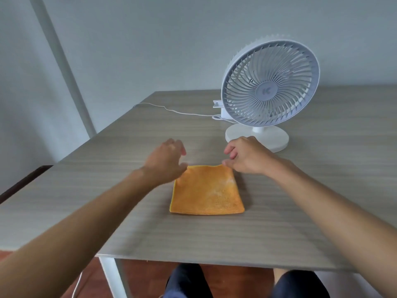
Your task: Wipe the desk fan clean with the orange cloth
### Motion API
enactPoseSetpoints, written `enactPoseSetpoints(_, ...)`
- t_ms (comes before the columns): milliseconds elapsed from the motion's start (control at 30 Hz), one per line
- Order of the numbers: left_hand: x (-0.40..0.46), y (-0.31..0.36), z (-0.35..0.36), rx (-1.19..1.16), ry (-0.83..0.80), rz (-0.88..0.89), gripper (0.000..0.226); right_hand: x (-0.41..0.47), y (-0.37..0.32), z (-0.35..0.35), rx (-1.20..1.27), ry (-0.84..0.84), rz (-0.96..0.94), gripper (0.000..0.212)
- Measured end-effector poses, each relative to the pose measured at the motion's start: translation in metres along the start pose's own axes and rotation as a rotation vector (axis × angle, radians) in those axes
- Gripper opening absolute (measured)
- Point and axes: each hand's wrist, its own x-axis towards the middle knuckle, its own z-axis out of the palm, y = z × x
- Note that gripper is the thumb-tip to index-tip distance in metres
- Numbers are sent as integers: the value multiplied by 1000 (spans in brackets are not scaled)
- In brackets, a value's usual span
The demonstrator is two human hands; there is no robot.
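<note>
Orange cloth (207, 190) flat on table (300, 201), right hand (247, 157) pinching far corner, left hand (166, 161) relaxed beside, desk fan (269, 84) behind.

The left hand (166, 162) hides the orange cloth's (206, 190) far-left corner; its grip is unclear.

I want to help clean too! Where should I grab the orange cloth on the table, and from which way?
Probably the far edge of the folded square orange cloth. It lies flat on the grey wood-grain table, so pinching a corner from above looks easiest. Both hands are already there: the right hand at the far right corner, the left hand over the far left one.
</note>
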Motion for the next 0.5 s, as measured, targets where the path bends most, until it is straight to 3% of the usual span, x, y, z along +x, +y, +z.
enactPoseSetpoints(67, -20, 20, 10, 49, -10, 28, 42, -15, -5, 7, 0, 32, -113, 39)
enactPoseSetpoints(233, -46, 25, 42, 180, -297, -24, 77, -41, 2, 38, -224, -110, -268, 60)
enactPoseSetpoints(500, 9, -29, 48, 204, -272, -39, 80, 13, -10, 65, -246, -119, -226, 57)
